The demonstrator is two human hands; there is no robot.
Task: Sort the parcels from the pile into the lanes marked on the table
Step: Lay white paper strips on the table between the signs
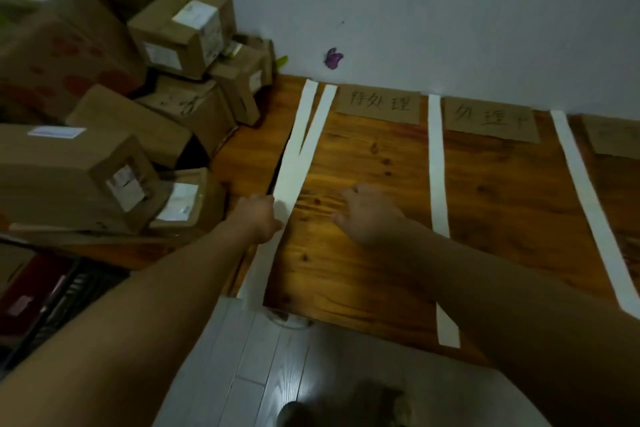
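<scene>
Lying heaped left of the forked white paper strip (294, 163), the brown cardboard parcels (114, 114) bore pale shipping labels (194, 14). The left hand (258, 218) curled around that strip's left edge, gripping it. Just right of the strip, the right hand (367, 215) hung loose-fingered and empty over the glossy, knotted wooden table (485, 211); whether it touched was unclear. Farther right lay flat rectangular cardboard lane signs (379, 104).

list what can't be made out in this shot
Head view:
Third lane label: cut off by the right edge, writing too dim.
Parcel stickers: print too small and blurred.
Left hand: its fingers are hidden behind its back, so any grip on the white strip is unclear.
</scene>
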